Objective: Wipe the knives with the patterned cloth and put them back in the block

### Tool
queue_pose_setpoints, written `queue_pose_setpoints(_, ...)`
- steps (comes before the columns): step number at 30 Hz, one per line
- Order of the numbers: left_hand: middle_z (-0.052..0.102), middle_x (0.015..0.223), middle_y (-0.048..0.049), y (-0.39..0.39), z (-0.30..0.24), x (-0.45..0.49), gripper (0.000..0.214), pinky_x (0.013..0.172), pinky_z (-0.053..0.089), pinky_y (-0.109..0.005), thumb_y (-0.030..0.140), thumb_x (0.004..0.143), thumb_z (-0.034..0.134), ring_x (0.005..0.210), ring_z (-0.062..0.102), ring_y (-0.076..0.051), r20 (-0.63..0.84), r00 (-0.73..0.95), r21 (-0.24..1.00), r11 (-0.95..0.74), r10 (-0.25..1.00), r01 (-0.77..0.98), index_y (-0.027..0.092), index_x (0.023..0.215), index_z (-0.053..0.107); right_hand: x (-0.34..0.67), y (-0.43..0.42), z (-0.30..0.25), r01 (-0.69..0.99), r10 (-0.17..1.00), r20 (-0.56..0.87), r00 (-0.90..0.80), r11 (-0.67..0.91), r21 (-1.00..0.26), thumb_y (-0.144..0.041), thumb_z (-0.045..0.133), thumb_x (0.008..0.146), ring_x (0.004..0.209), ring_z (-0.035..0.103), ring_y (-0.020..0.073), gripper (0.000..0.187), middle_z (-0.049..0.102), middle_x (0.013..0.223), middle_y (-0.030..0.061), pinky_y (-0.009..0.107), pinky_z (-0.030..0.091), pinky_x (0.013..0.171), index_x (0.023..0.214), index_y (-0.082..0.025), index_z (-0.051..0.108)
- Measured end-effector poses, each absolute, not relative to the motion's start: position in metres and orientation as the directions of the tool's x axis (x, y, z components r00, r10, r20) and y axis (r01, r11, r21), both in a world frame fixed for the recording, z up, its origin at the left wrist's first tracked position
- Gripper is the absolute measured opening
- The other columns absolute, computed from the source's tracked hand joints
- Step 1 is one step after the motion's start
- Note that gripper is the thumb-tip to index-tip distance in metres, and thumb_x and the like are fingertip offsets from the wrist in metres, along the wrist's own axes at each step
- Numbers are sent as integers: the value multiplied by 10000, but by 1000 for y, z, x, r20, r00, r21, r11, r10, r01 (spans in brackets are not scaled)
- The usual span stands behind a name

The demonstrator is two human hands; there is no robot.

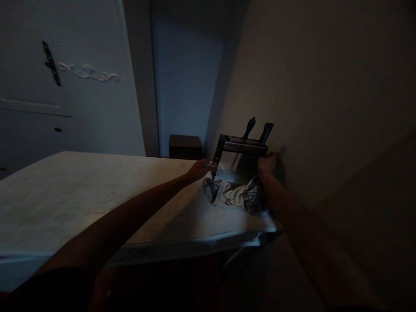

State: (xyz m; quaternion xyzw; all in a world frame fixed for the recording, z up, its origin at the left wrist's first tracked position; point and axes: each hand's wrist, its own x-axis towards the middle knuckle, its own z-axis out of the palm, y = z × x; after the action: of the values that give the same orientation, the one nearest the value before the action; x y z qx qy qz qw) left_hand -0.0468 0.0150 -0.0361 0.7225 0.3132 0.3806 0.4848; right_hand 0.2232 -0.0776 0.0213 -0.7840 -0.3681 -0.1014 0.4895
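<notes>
A dark-framed knife rack (245,147) stands at the right end of the table, against the wall. Two black handles (249,128) stick up from its top bar. My left hand (198,169) is closed at the rack's left leg, with a small pale edge showing by the fingers. On the other side, my right hand (268,164) is closed at the rack's right end; its fingertips are partly hidden. A crumpled patterned cloth (235,195) lies at the front of the rack, below and between my hands. Dim light blurs the details.
The pale table (97,186) stretches to the left, its front edge nearest me. A bare wall (325,95) rises close on the right. Behind the table are a small brown cabinet (185,146) and a white door (94,104) with a dark handle.
</notes>
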Motion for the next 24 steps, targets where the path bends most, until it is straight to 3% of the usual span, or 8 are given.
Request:
queue_pose_setpoints(2,683,1054,-134,18,-44,-68,341,721,542,-335,354,727,660,890,663,-236,210,492,945,-305,845,119,124,978,665,197,-85,15,684,192,657,729,-238,-689,-97,437,669,1163,483,297,531,506,1206,217,480,355,1022,1200,-106,466)
queue_pose_setpoints(4,697,937,-118,23,-52,-93,312,636,534,-309,354,721,648,792,667,-215,187,474,951,-280,860,132,124,931,661,166,-89,11,751,177,730,660,-148,-643,-94,432,683,1158,466,289,494,495,1183,208,470,343,1030,1176,-114,463)
queue_pose_setpoints(9,702,821,-84,30,-67,-158,244,549,498,-243,326,671,645,710,665,-182,162,412,965,-231,897,122,139,827,661,92,-77,-1,841,438,798,414,153,-520,-115,410,715,937,540,228,243,573,939,99,372,437,891,896,-182,559)
queue_pose_setpoints(12,701,780,-79,32,-74,-196,229,525,482,-233,317,662,634,624,642,-154,192,336,966,-238,922,103,142,805,670,49,-60,-20,798,635,748,195,340,-498,-139,423,753,829,568,191,181,609,836,50,314,453,817,784,-207,588)
queue_pose_setpoints(15,695,750,-76,38,-76,-229,239,511,469,-238,316,668,624,543,603,-131,202,269,968,-233,942,88,132,815,668,10,-41,-45,706,746,665,17,462,-536,-129,444,725,768,582,173,188,632,784,29,288,452,775,709,-209,613)
queue_pose_setpoints(20,694,778,-83,55,-75,-262,253,561,491,-284,315,675,616,546,599,-140,177,147,982,-185,973,41,128,840,660,-41,-12,-75,614,916,398,-50,343,-711,-114,443,648,672,568,151,204,620,675,-6,255,429,680,625,-209,622)
queue_pose_setpoints(24,687,777,-76,62,-77,-267,281,535,477,-275,323,685,617,536,589,-135,145,165,989,-141,976,-37,126,883,647,-59,4,-81,585,955,287,-69,272,-764,-126,420,610,608,533,142,207,579,584,-14,251,399,643,557,-205,604)
